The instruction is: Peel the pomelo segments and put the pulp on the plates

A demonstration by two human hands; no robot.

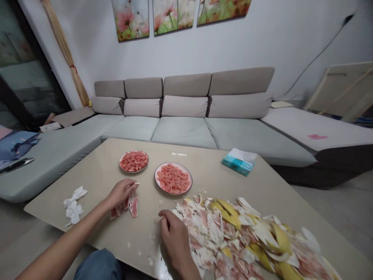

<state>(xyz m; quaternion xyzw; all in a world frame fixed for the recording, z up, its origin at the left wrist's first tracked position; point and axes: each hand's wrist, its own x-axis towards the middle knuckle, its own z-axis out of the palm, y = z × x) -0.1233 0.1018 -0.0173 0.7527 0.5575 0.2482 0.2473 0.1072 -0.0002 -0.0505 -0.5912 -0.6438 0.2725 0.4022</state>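
My left hand (124, 192) is at the left middle of the table, its fingers closed on a pomelo segment. Under and beside it lie a few more pink pomelo segments (133, 207), partly covered by the hand. My right hand (175, 235) is closed at the left edge of a heap of pomelo peel and membrane (230, 229); what its fingers hold, if anything, is hidden. Beyond the hands stand two dark-rimmed plates of pink pomelo flesh, a nearer plate (159, 187) and a farther plate (120, 167).
Crumpled white tissues (74, 208) lie at the table's left side. A blue tissue pack (239, 162) sits at the back right. Small white scraps dot the table (131, 229) near its front edge. A long sofa (183, 130) stands behind the table.
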